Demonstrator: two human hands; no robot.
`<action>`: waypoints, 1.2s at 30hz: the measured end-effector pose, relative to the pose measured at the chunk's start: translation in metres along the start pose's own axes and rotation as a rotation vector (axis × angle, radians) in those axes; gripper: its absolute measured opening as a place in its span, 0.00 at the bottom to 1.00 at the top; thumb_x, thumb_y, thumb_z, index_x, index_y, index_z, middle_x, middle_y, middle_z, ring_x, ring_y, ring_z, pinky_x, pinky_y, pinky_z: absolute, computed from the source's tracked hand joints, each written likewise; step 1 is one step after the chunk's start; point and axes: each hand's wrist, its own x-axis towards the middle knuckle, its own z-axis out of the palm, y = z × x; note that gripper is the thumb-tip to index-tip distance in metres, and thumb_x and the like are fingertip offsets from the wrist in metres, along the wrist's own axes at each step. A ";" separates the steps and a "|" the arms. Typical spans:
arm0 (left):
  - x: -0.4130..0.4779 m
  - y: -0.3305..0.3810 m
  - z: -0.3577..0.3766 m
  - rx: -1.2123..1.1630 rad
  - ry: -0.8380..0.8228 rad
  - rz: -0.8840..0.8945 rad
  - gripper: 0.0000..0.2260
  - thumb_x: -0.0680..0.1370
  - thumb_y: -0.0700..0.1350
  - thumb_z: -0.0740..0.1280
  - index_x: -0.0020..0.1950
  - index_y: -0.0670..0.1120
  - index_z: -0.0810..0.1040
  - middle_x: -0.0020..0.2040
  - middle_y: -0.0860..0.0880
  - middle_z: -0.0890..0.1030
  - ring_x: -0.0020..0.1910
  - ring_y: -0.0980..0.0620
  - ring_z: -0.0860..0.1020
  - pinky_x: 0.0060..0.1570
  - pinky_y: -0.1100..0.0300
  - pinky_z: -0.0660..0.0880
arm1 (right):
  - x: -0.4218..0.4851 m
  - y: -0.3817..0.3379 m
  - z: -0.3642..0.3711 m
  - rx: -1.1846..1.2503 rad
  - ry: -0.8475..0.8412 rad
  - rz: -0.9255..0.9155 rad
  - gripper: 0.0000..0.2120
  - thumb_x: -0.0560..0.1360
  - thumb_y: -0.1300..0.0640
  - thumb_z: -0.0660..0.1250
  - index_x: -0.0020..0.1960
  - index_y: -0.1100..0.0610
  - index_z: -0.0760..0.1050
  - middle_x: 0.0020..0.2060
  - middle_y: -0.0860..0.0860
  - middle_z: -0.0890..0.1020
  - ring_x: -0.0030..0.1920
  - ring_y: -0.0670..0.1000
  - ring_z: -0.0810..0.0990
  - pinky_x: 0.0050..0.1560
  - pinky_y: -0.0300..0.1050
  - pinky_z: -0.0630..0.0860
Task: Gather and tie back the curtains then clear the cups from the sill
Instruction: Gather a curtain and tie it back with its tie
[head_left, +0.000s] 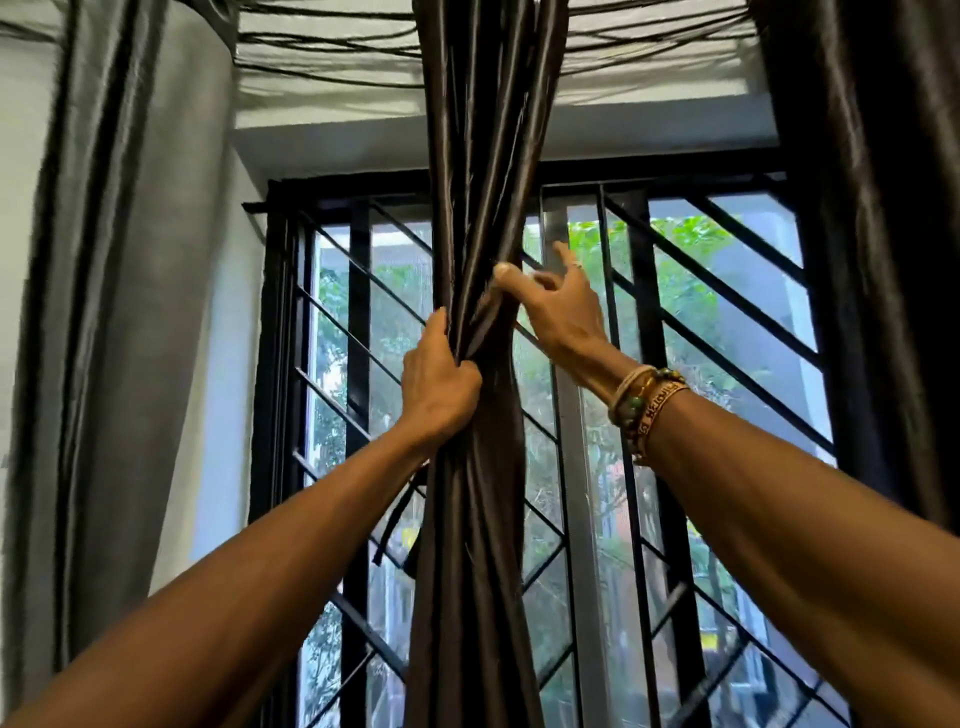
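While the gathering step is judged to be in hand, the bunched curtain (470, 519) is clenched by the left grip (441, 379). Just above, the right grip (561, 312) is laid thumb-first on the folds; whether anything is pinched cannot be told. Behind, the window grille (727, 291) is seen at mid-window. A tie must next be wrapped round the bunch; no cups are visible.

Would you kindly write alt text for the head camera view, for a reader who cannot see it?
A person's left hand grips a bunched dark curtain before a barred window, while the right hand touches it just above. Bracelets circle the right wrist.
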 end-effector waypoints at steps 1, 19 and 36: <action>-0.002 0.002 0.003 0.006 -0.021 0.034 0.27 0.71 0.34 0.63 0.70 0.48 0.70 0.58 0.42 0.81 0.56 0.39 0.78 0.52 0.50 0.76 | 0.000 -0.003 -0.002 0.035 0.081 -0.031 0.51 0.68 0.36 0.74 0.80 0.55 0.53 0.72 0.51 0.70 0.70 0.51 0.70 0.70 0.47 0.68; -0.019 -0.028 0.011 0.039 0.212 -0.022 0.43 0.61 0.60 0.79 0.70 0.47 0.67 0.67 0.47 0.68 0.66 0.46 0.67 0.66 0.47 0.67 | 0.017 -0.020 0.086 0.147 -0.186 0.054 0.06 0.72 0.65 0.63 0.39 0.56 0.72 0.35 0.55 0.77 0.37 0.54 0.76 0.40 0.48 0.73; -0.069 -0.087 0.023 -0.162 -0.030 -0.269 0.13 0.67 0.46 0.73 0.51 0.48 0.84 0.44 0.49 0.85 0.44 0.50 0.84 0.48 0.48 0.81 | -0.049 0.113 0.055 0.125 -0.032 0.523 0.15 0.78 0.47 0.63 0.52 0.60 0.77 0.43 0.54 0.80 0.47 0.56 0.79 0.49 0.51 0.77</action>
